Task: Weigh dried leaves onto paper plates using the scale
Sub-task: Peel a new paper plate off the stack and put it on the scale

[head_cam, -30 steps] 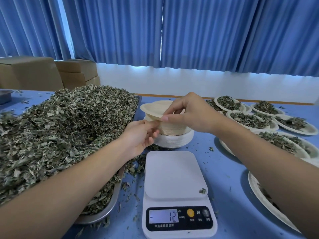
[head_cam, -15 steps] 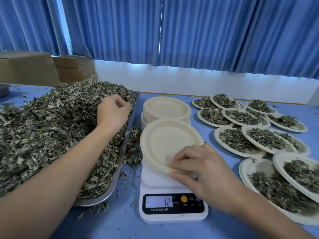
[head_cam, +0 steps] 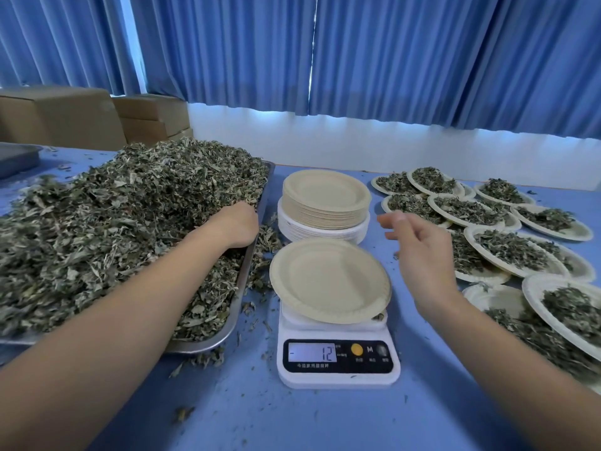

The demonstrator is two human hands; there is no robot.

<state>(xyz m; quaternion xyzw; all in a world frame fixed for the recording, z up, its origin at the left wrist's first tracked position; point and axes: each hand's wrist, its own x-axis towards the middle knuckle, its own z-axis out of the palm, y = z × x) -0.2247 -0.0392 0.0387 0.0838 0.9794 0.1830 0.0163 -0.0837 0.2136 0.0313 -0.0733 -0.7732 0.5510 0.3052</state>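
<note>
You've got a good run done. There's a spread of filled plates (head_cam: 507, 252) overlapping each other on your right, all with leaves on them. There's loads left though: the pile of dried leaves (head_cam: 113, 222) is heaped high on the metal tray (head_cam: 234, 314), and the stack of empty plates (head_cam: 325, 203) behind the scale (head_cam: 338, 362) is tall.

The current portion has barely begun. The fresh plate (head_cam: 328, 281) sits on the scale with nothing on it. The display shows 12 with a dash in front (I'd check it zeroes before trusting any number).

Your left hand (head_cam: 237, 226) is dug into the near right edge of the pile, right at the tray's rim. The fingers are buried in leaves, so I can't tell if you've got a handful or not. Your right hand (head_cam: 419, 252) hangs in the air just right of the plate, fingers loose and spread, holding nothing.

The plate is face up, bowl side open to the ceiling. It's round, so it has no real long axis. It overhangs the platform all round and looks to sit a bit toward the left. The scale's long side runs straight away from you, with the display end nearest you.
</note>
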